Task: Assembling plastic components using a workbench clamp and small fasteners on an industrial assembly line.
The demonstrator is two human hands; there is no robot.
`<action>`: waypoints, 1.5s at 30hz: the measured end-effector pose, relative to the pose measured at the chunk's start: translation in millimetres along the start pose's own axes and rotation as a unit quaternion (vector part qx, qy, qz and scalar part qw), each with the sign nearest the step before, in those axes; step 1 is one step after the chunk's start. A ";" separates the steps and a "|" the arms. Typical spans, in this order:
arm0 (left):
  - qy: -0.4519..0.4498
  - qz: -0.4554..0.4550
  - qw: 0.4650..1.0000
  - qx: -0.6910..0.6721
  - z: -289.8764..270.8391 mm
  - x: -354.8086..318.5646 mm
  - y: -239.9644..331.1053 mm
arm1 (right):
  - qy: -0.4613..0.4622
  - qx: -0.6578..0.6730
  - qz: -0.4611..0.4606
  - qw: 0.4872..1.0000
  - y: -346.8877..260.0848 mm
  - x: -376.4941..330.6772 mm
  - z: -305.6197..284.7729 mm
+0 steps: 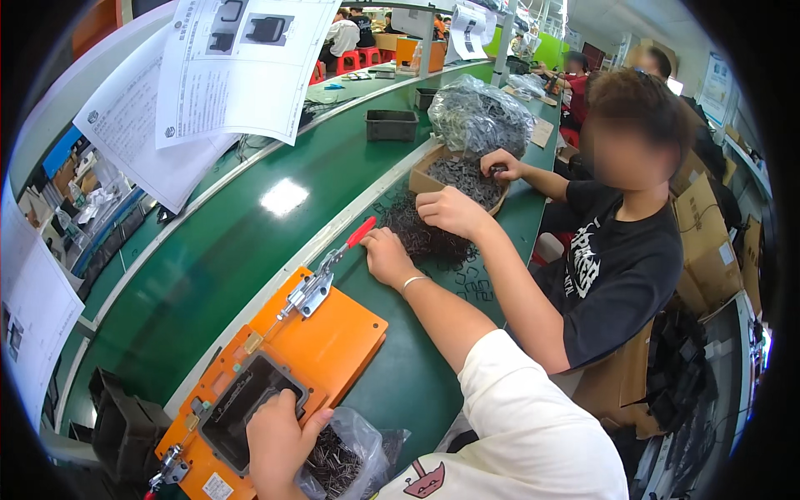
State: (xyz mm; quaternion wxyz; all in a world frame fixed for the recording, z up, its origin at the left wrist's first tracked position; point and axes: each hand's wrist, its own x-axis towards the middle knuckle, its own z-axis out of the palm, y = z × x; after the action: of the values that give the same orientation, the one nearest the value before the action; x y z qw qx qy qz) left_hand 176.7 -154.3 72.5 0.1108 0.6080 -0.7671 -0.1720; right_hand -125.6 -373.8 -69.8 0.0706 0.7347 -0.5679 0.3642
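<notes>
1. Fixture work fills the lower left of the frame: an orange jig plate [333,333] lies flat on the green tabletop [400,383], with a dark rectangular frame part [242,404] seated in its recess so that it cannot slide.
2. The left hand [279,446] presses down on that part's near edge, fingers curled together, clamped on nothing.
3. The right hand [390,257] reaches to mid-frame and rests on a heap of small black clips [421,237]; whether it pinches one I cannot tell.
4. A toggle clamp [321,279] with a red handle stands raised on the plate's far corner, metal and shiny.
5. A clear plastic bag [342,458] of thin dark pieces sits just beside the left hand, within easy reach.
6. A co-worker's hands [454,208] sort the same clips near a cardboard box [458,179], upper middle.
</notes>
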 end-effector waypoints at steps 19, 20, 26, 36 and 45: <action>0.023 0.023 0.997 0.070 2.9 -2.3 9.0 | 0.018 -0.007 -0.015 1.000 -1.7 -0.3 -0.8; 0.010 0.027 0.997 0.076 2.2 -2.2 9.5 | -0.002 -0.012 0.005 1.000 -2.3 -0.4 -1.0; 0.007 0.025 0.999 0.041 0.1 2.4 11.7 | 0.007 0.002 0.006 1.000 -0.3 4.0 -1.8; -0.054 0.031 0.998 0.024 -8.1 7.1 7.1 | -0.044 -0.006 0.056 0.997 -11.2 11.0 -3.5; 0.000 0.028 0.999 0.030 1.3 3.4 6.9 | -0.072 -0.017 0.064 0.995 -23.2 9.4 -7.5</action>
State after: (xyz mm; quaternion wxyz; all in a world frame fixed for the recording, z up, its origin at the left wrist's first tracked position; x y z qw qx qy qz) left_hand 169.2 -156.0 73.9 0.0972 0.5893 -0.7888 -0.1453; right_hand -107.7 -369.3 -51.4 0.0192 0.7200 -0.6233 0.3046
